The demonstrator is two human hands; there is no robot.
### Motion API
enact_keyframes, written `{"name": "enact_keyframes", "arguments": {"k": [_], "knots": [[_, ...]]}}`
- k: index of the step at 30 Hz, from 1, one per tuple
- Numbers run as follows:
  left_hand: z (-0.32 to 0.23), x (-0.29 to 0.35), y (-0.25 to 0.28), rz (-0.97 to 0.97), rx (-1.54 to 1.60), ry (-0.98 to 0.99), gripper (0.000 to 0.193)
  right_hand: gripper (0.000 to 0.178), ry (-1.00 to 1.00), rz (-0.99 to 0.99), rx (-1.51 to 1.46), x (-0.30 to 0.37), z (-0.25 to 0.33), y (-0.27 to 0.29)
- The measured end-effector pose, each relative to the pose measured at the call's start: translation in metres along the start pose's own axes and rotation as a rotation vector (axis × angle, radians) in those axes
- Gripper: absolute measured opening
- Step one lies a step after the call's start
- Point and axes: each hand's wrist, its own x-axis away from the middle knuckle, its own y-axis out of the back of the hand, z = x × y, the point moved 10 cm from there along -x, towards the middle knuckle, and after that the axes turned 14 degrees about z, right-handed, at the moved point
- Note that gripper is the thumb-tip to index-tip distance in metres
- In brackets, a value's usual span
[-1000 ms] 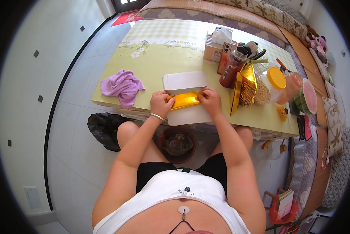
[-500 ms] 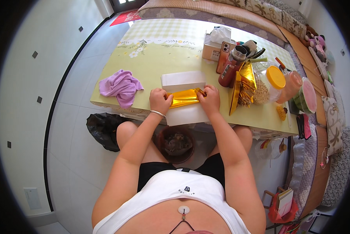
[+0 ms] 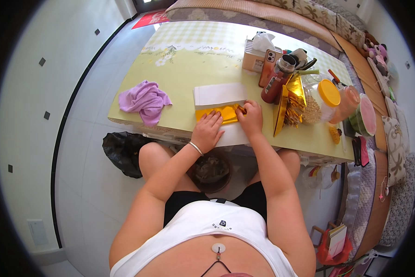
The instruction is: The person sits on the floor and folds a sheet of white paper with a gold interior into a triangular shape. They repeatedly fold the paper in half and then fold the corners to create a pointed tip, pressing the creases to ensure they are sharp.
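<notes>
A shiny gold foil sheet [image 3: 216,112] lies on a white paper pad [image 3: 219,94] near the front edge of the yellow-green table [image 3: 184,64]. My left hand [image 3: 206,132] rests flat, fingers spread, on the near side of the foil and the white paper below it. My right hand [image 3: 250,118] pinches the foil's right end with its fingertips. A thin bracelet circles my left wrist.
A crumpled purple cloth [image 3: 144,100] lies at the table's left. At the right stand a dark red bottle [image 3: 277,79], a tissue box [image 3: 258,53], upright gold foil [image 3: 287,105], a yellow-lidded jar [image 3: 325,98] and a watermelon half [image 3: 363,115]. A black bag [image 3: 122,151] sits on the floor.
My left hand slid toward me and to the right, from the foil's left end to lying flat below it. The right hand stays at the foil's right end.
</notes>
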Motion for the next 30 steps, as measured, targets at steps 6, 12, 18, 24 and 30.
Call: {"name": "enact_keyframes", "arguments": {"k": [6, 12, 18, 24, 30], "knots": [[0.008, -0.004, -0.003, 0.085, -0.030, 0.097, 0.058, 0.019, 0.005, -0.024, -0.002, 0.000, 0.000, 0.002], [0.011, -0.003, -0.010, 0.125, -0.075, 0.118, 0.060, 0.018, 0.002, -0.037, 0.014, -0.001, -0.001, 0.000], [0.011, -0.005, -0.011, 0.126, -0.113, 0.092, 0.062, 0.018, -0.035, -0.066, -0.047, -0.002, -0.014, -0.001], [0.013, -0.007, -0.014, 0.157, -0.097, 0.087, 0.063, 0.019, -0.038, -0.036, -0.016, -0.002, -0.014, -0.003], [0.012, -0.006, -0.015, 0.143, -0.100, 0.083, 0.063, 0.013, -0.055, -0.025, -0.012, -0.001, -0.014, -0.002]]}}
